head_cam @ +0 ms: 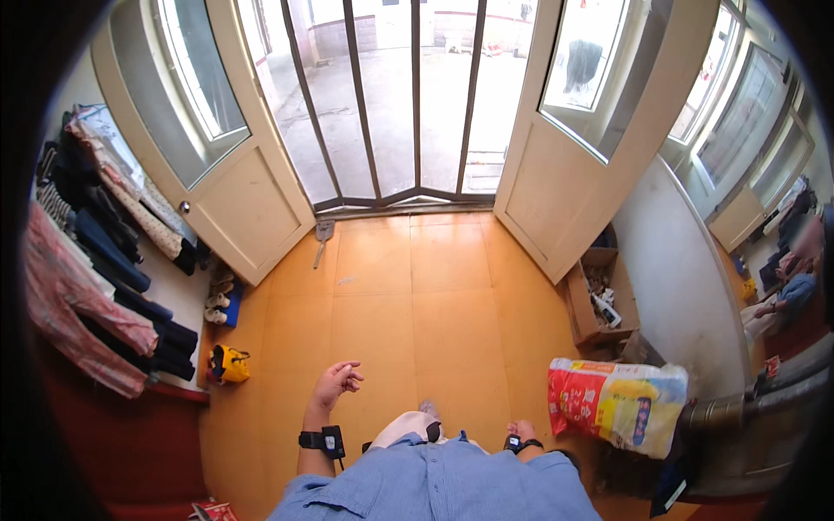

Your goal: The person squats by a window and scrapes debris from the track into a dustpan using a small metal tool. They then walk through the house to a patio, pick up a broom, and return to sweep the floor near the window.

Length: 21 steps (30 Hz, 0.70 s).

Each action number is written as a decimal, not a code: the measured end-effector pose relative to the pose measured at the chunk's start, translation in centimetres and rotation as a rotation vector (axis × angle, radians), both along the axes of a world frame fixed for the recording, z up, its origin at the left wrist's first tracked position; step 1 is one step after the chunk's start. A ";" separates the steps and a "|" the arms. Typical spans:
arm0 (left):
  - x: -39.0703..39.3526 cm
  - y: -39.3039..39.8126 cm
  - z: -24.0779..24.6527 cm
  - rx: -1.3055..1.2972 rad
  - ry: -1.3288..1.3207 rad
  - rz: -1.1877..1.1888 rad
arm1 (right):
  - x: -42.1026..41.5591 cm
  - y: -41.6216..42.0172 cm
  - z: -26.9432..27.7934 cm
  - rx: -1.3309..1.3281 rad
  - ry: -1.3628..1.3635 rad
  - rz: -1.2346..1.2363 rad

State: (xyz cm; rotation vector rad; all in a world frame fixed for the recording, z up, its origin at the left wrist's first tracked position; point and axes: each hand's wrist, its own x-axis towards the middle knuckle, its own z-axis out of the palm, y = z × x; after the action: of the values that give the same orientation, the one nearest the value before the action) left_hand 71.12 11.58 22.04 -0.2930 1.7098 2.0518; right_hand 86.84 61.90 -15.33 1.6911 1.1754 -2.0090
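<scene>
My left hand (339,384) hangs in front of my body over the orange tiled floor (378,325), its fingers loosely bent and nothing in them. A black strap with a small device (332,441) circles the left wrist. Close to my right side, my right hand (522,430) is only partly seen, and its fingers are hidden. A similar black wrist device (515,443) sits on that arm. Nearest to the right hand is a large printed plastic package (616,404), red, yellow and white, which stands apart from it.
Two cream door leaves (241,202) (521,215) stand swung inward before a dark-barred glazed door (417,130). A dustpan-like tool (324,234) lies by the threshold. Clothes (98,312) hang left, above a yellow bag (231,363). Right are a cardboard box (586,312) and a mirror (756,215).
</scene>
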 end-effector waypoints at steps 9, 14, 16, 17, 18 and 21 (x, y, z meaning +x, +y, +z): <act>-12.4 0.8 2.7 -0.102 -0.055 -0.050 | -6.9 -0.7 8.6 -0.047 -0.044 -0.082; -18.6 3.2 1.6 -0.056 -0.012 -0.026 | -9.4 6.3 0.6 -0.009 -0.114 -0.009; -19.7 1.9 2.1 -0.093 -0.060 0.035 | -15.1 4.5 0.5 -0.057 -0.130 0.009; -20.1 1.1 2.5 -0.109 -0.084 0.068 | -17.9 3.8 0.6 -0.064 -0.126 -0.022; -20.8 1.0 3.2 -0.108 -0.076 0.098 | -20.7 3.7 1.2 -0.062 -0.127 -0.052; -21.0 0.2 5.4 -0.136 -0.056 0.204 | -29.5 2.7 2.7 -0.055 -0.141 -0.132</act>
State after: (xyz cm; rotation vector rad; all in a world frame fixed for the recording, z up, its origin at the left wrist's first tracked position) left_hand 50.07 11.81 27.40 -0.5842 1.8545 2.0484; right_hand 57.32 64.60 -12.59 1.8926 0.9766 -1.9395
